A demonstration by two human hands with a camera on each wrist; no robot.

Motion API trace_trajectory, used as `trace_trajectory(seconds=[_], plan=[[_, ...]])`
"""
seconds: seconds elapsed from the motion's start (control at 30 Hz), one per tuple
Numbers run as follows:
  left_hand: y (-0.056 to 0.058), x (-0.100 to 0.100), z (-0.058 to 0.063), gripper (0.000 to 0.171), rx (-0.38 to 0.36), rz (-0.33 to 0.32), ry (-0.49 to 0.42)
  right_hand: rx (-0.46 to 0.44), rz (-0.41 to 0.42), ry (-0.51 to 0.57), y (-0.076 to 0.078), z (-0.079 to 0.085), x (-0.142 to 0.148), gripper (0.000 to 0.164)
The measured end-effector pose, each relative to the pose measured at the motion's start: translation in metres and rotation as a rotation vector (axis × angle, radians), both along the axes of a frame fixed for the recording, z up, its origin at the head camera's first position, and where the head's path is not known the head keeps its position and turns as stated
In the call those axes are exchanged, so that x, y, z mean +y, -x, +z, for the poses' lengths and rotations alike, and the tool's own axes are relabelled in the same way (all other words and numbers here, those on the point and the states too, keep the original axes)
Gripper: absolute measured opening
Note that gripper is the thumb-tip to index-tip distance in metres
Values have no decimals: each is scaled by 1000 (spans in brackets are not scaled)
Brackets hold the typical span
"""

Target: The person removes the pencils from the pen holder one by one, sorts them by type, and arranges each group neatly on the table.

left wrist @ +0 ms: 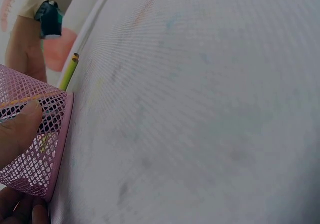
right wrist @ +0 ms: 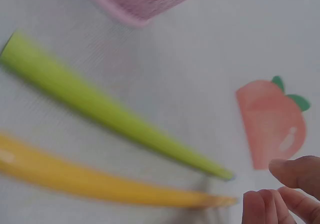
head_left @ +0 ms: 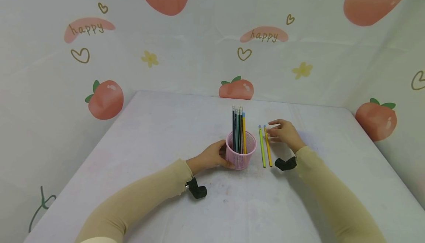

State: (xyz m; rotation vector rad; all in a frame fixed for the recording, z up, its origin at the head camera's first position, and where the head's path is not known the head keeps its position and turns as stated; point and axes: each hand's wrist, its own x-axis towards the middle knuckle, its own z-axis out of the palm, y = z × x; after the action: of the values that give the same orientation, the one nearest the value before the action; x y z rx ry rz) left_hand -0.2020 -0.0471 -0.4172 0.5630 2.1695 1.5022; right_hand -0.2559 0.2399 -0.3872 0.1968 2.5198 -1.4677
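My left hand (head_left: 212, 156) grips a pink mesh pencil cup (head_left: 241, 161) from its left side. In the left wrist view the thumb (left wrist: 22, 126) lies against the mesh, with other fingers around the far side. Several dark pencils (head_left: 237, 128) and a yellow one (head_left: 244, 132) stand upright in the cup. To its right, a green pencil (head_left: 262, 147) and a yellow pencil (head_left: 268, 147) lie side by side. My right hand (head_left: 284, 133) hovers by the yellow pencil's far end. In the right wrist view its thumb (right wrist: 295, 173) is apart from the bent fingers, with nothing between them.
A white cloth covers the table (head_left: 159, 125), marked with faint stains. Behind it hangs a white backdrop (head_left: 199, 51) printed with peaches, hearts and flowers. Each wrist carries a small black camera, one at the left wrist (head_left: 196, 189), one at the right (head_left: 285, 164).
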Motion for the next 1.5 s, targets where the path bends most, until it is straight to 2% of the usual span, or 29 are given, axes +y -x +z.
trace_trajectory(seconds=[0.37, 0.57, 0.67, 0.83, 1.1, 1.27, 1.5], plan=[[1, -1, -2, 84, -1, -2, 5, 241, 31, 192, -12, 45, -15, 49], [1, -1, -3, 84, 2, -2, -4, 352, 87, 364, -23, 56, -27, 35], [0, -1, -2, 84, 8, -2, -7, 390, 133, 398, -27, 56, -35, 30], [0, -1, -2, 84, 6, -6, -16, 430, 179, 378, -34, 52, -46, 33], [1, 0, -4, 83, 5, -8, -21, 410, 205, 335, -42, 40, -60, 41], [1, 0, -2, 83, 18, -12, -19, 417, 233, 265, -44, 36, -64, 41], [1, 0, -2, 83, 21, -6, -15, 388, 224, 137, -45, 38, -68, 38]])
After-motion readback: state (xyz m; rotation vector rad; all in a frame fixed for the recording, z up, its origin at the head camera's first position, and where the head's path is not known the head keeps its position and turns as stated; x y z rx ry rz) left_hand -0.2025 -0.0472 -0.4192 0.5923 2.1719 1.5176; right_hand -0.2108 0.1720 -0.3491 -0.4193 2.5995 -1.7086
